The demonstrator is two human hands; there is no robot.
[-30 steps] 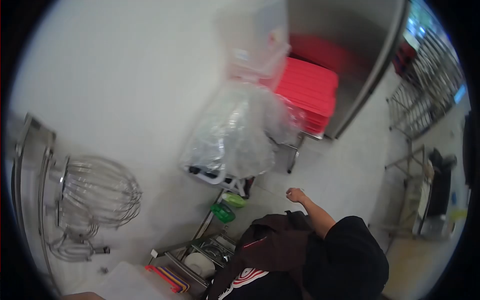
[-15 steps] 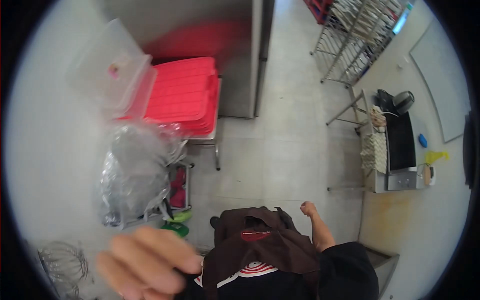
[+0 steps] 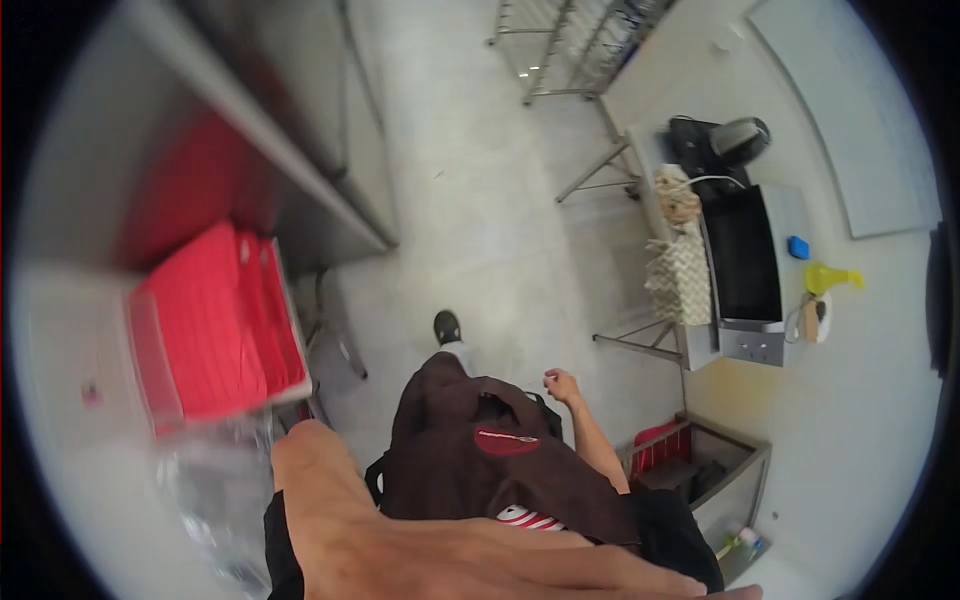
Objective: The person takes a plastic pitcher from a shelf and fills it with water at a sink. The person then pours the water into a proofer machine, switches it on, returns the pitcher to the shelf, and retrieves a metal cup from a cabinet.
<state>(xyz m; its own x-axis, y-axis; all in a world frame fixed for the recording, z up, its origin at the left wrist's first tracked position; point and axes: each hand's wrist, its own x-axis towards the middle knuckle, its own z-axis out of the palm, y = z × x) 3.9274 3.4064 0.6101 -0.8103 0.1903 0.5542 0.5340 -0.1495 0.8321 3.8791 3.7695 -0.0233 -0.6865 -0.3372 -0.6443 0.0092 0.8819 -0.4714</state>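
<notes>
My left hand (image 3: 520, 565) is large and close to the camera at the bottom, reaching across the front of my brown apron (image 3: 450, 460); its fingers are stretched out to the right, with nothing seen in them. At the right side of the apron hangs my right hand (image 3: 562, 385), its fingers curled; whether it holds anything is too small to make out. A dark shoe (image 3: 447, 327) shows on the floor ahead of the apron.
Red stacked lids (image 3: 215, 330) stand at left beside a steel cabinet (image 3: 300, 150). On the right, a table carries a microwave (image 3: 742, 260), a kettle (image 3: 740, 140) and a patterned cloth (image 3: 682, 280). A wire rack (image 3: 560, 50) stands ahead, a metal-framed cart (image 3: 720, 440) at lower right.
The view has swung to the right, bringing the microwave table nearer the middle. My left hand has moved from the lower left across the apron. A shoe has come into view.
</notes>
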